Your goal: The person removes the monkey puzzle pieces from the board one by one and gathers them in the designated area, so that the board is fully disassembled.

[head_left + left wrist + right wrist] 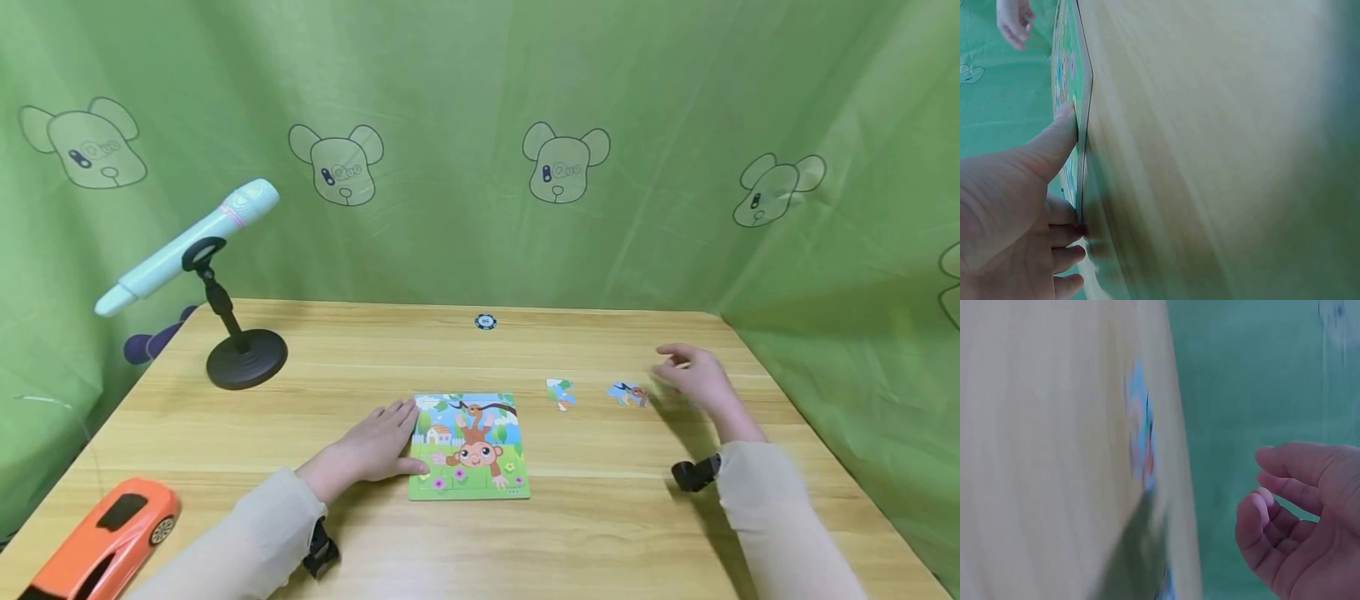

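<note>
A square jigsaw puzzle board [468,458] with a monkey picture lies flat on the wooden table. My left hand [378,442] rests along its left side; in the left wrist view the thumb [1060,134] presses on the board's face and the other fingertips are at its edge. My right hand [697,379] hovers above the table at the right, fingers loosely bent, nothing in it. Just left of it lies a puzzle piece [628,393] with a branch on it, blurred in the right wrist view. Another piece [561,393] lies nearer the board.
A black stand [243,358] holds a light-blue toy microphone [187,246] at the back left. An orange toy car [105,542] sits at the front left. Near the table's back edge is a round chip [486,322]. Green curtain [450,250] surrounds the table's back and sides.
</note>
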The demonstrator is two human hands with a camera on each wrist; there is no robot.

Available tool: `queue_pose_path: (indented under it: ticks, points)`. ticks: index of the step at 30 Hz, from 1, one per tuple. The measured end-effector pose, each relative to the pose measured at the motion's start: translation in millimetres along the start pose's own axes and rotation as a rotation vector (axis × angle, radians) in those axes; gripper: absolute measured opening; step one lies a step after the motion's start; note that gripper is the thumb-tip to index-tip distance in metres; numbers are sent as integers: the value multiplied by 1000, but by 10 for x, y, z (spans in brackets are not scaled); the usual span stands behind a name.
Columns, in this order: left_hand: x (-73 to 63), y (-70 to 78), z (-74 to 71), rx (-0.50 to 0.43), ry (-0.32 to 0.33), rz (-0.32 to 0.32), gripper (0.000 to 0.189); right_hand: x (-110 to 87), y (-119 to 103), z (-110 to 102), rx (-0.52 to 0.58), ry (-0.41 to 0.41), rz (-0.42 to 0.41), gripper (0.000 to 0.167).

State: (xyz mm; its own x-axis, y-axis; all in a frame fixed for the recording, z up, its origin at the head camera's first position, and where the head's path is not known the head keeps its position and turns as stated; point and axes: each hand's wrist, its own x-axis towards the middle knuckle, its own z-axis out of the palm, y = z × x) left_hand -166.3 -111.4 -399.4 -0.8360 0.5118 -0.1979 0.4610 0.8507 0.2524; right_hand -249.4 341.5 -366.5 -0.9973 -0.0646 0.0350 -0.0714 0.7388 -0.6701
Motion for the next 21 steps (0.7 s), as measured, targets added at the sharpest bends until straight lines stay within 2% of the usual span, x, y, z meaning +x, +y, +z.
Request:
queue_pose_path:
  ticks: [9,13,21]
  points:
    - [5,-11,13,7,8,10,85,6,-602,507,11,-45,-179,38]
    - [6,-14,12,3,12,9,85,-22,-842,747,43,-101,-235,36]
    - [8,-16,9,8,12,8,86,-171,-1249,1171,34,-228,-354,37]
